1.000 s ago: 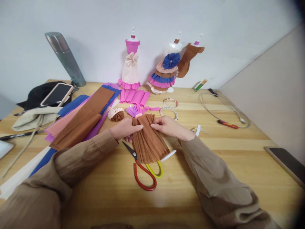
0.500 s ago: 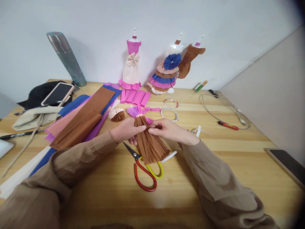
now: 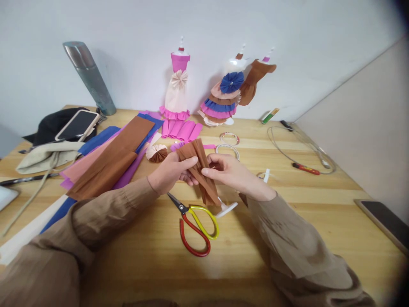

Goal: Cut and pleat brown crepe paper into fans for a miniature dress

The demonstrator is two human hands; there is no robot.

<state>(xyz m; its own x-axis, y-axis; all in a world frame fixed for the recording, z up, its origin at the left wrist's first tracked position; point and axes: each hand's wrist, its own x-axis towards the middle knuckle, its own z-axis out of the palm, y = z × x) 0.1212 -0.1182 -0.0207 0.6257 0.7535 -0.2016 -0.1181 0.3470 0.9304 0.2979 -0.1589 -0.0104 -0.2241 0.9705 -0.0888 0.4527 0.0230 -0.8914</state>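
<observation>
Pleated brown crepe paper (image 3: 204, 183) is gripped between both hands above the table. My left hand (image 3: 174, 168) pinches its left side with the thumb on top. My right hand (image 3: 228, 172) pinches the right edge between thumb and fingers. Below the paper's lower end shows the white base (image 3: 227, 209) of a small dress stand; the rest of that stand is hidden by the paper. Just under the hands lie scissors (image 3: 191, 221) with one red and one yellow handle. A pink and brown paper rosette (image 3: 156, 153) rests left of my left hand.
Crepe paper sheets (image 3: 111, 157) are piled at the left. Small dress forms (image 3: 178, 91) in paper dresses stand along the wall. Tape rolls (image 3: 227, 149), a cable (image 3: 271, 143), a phone (image 3: 385, 219) and a tilted bottle (image 3: 92, 81) lie or stand around.
The brown pleated paper has been lifted and bunched narrower, its upper end now covering the purple piece. More of the yellow scissor handle and the white base shows.
</observation>
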